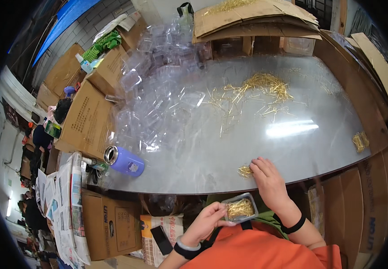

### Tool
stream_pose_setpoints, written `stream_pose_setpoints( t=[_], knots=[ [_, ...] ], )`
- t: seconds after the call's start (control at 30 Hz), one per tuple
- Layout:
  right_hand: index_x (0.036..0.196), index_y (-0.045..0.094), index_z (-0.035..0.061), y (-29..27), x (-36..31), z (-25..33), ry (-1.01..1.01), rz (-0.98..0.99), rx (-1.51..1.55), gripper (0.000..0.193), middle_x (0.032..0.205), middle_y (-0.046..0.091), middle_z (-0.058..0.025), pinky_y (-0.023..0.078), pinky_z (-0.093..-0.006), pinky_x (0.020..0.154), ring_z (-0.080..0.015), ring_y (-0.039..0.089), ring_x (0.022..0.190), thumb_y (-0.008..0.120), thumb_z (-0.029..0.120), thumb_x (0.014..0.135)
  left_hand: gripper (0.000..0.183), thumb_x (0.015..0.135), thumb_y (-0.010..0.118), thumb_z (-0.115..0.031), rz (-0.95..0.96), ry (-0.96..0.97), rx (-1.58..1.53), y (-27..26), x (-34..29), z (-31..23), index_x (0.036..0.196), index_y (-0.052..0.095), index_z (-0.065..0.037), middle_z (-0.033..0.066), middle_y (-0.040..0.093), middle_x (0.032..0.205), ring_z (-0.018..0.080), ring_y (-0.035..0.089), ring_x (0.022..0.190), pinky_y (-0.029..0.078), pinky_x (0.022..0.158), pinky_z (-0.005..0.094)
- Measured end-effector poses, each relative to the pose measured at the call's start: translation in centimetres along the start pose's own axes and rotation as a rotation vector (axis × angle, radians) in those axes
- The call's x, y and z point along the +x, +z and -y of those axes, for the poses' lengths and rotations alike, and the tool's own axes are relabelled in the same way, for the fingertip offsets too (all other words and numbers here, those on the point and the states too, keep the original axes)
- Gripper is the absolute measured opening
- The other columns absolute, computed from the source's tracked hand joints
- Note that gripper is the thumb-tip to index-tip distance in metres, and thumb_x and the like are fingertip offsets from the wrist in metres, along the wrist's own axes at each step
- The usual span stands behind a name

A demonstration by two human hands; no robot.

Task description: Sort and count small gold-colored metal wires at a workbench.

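Observation:
My left hand (208, 221) grips a small clear plastic box (255, 208) at its left side, just below the table's near edge. Inside lie thin gold metal hooks (240, 208), packed together. My right hand (270, 183) rests at the table's near edge, fingers stretched out and close together. Its fingertips reach beside a small bunch of gold hooks (244, 171); whether they touch it is hard to see. Farther off, a loose heap of the same gold hooks (268, 86) spreads over the grey tabletop (243, 139).
Many clear plastic boxes (151, 96) cover the table's left side. A purple bottle (126, 162) lies near the front left edge, by a cardboard box (85, 117). A gold bundle (360, 141) sits at the right edge. Cardboard (256, 18) borders the back. A phone (161, 240) lies below.

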State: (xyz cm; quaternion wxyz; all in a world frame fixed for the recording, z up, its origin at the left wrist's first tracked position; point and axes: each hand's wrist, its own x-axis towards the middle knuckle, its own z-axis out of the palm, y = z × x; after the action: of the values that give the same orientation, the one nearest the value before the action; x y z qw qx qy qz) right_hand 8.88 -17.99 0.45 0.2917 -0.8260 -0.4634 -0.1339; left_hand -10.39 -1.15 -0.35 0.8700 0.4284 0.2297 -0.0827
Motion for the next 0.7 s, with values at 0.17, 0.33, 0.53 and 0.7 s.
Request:
stream_pose_setpoints(
  t=[0.17,0.33,0.53,0.7],
  knots=[
    [0.123,0.062,-0.0013,0.2,-0.8,1.7,-0.054,0.061,0.041,0.038,0.129,0.062,-0.0162,0.045,-0.0482,0.111,-0.0348,0.058,0.127,0.06,0.001,0.085,0.015,0.109,0.049,-0.013,0.0,0.026,0.004,0.8,1.0,0.2,0.099,0.054,-0.003,0.0046,0.056,0.106,0.0141,0.063,0.097,0.064,0.091,0.0451],
    [0.125,0.061,-0.0014,-0.7,-2.9,3.5,-0.079,0.114,0.074,0.039,0.13,0.062,-0.0156,0.044,-0.0486,0.113,-0.0346,0.057,0.129,0.06,0.005,0.087,0.013,0.109,0.049,-0.01,-0.03,0.085,-0.022,1.5,0.9,0.4,0.099,0.054,-0.003,0.0035,0.056,0.102,0.0133,0.063,0.096,0.065,0.088,0.0432],
    [0.122,0.063,-0.0019,-1.4,-3.8,4.6,-0.081,0.105,0.17,0.036,0.129,0.063,-0.0166,0.048,-0.0502,0.108,-0.0372,0.06,0.124,0.065,-0.001,0.087,0.011,0.108,0.049,-0.007,-0.065,0.17,0.043,2.1,0.6,0.9,0.1,0.055,-0.001,0.0088,0.058,0.115,0.0165,0.064,0.101,0.065,0.087,0.0403],
    [0.121,0.063,-0.0016,-1.5,-2.8,4.7,-0.072,-0.055,0.279,0.035,0.123,0.065,-0.0173,0.052,-0.0464,0.099,-0.0385,0.063,0.116,0.067,-0.002,0.086,0.011,0.107,0.05,-0.007,-0.052,0.274,0.113,3.4,0.4,-1.1,0.103,0.055,0.002,0.0121,0.058,0.123,0.0186,0.065,0.102,0.065,0.086,0.0389]
  ],
)
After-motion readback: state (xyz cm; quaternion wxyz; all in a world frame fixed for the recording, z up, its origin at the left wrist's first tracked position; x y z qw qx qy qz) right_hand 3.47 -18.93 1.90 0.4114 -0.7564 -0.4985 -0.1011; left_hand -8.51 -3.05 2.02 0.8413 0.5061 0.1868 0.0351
